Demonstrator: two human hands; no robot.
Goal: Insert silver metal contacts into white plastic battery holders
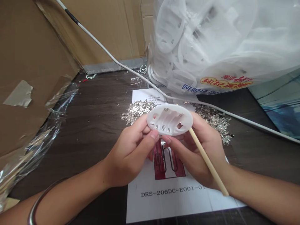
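Between my two hands is a white oval plastic battery housing [172,129], its hollow side with several small metal contacts facing me. My left hand [132,150] pinches its left edge, thumb at the front lower rim. Fingers of my right hand [202,147] wrap its right side, the thumb under the lower rim. A thin wooden stick [208,161] also rests in my right hand, slanting down across the palm toward the wrist. Behind the housing lie a left pile of small metal contact pieces [138,111] and a right pile of metal pieces [217,122].
A printed sheet [150,206] lies under my hands. At the back right stands a clear plastic bag [225,47] full of similar white housings. A white cable [112,57] crosses the dark table. Cardboard [105,31] walls the back and left; a blue-patterned surface [281,103] is at right.
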